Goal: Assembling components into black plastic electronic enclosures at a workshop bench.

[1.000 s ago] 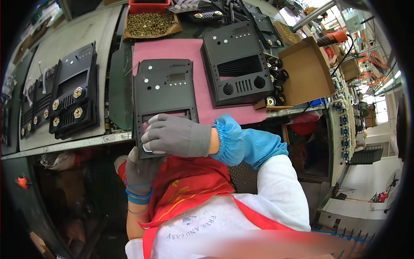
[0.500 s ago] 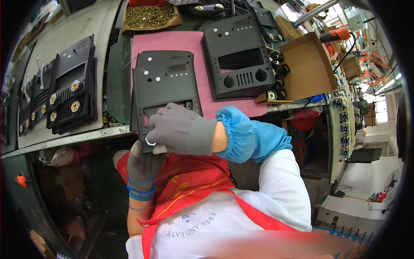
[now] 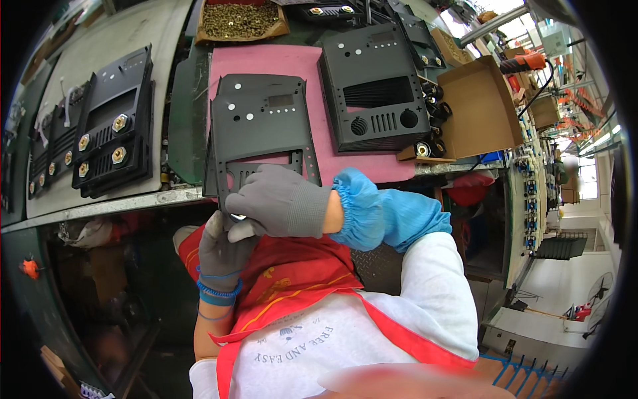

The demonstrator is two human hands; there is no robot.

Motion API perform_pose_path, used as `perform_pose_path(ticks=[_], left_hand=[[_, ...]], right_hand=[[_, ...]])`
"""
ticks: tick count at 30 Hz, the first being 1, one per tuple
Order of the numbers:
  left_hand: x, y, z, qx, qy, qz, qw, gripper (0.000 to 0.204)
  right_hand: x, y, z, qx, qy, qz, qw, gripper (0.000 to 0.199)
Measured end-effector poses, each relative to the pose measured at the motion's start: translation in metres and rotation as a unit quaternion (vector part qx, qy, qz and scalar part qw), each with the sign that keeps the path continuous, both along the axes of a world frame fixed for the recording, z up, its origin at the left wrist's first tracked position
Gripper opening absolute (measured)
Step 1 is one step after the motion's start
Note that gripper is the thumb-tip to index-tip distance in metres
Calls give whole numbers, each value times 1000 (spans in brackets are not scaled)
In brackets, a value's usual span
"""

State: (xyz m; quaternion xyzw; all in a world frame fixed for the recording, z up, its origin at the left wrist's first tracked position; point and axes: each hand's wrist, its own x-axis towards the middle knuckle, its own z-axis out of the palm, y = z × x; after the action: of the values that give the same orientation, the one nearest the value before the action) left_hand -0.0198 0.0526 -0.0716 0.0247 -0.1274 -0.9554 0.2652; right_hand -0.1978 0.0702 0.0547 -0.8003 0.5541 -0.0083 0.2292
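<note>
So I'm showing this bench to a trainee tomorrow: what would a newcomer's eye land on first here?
First, the two grey-gloved hands at the bench edge: the right hand lies over the lower end of a black metal panel, and the left hand meets it from below. The panel rests on a pink mat, with a second, boxier black panel to its right. Beyond that stands an open cardboard box, and at top a tray of brass screws.

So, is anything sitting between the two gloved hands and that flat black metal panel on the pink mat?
Nothing visible. The right hand in its grey glove already lies on the lower edge of the flat black metal panel, and the left hand meets it from below at the bench edge. A small white part shows between the two hands.
</note>
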Motion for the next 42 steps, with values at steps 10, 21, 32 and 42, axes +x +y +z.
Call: perform_pose_path(ticks=[10, 21, 32, 42], left_hand=[[2, 3, 4, 68, -60, 22, 996, 44], [-4, 3, 4, 66, -38, 13, 997, 47], [1, 0, 14, 43, -69, 6, 997, 42], [4, -16, 18, 23, -152, 29, 988, 50]], right_hand=[[3, 11, -16, -178, -39, -26, 983, 18], [-11, 11, -27, -303, -182, 17, 935, 35], [-8, 12, -27, -105, -238, 6, 965, 20], [-50, 48, 37, -413, -234, -209, 855, 34]])
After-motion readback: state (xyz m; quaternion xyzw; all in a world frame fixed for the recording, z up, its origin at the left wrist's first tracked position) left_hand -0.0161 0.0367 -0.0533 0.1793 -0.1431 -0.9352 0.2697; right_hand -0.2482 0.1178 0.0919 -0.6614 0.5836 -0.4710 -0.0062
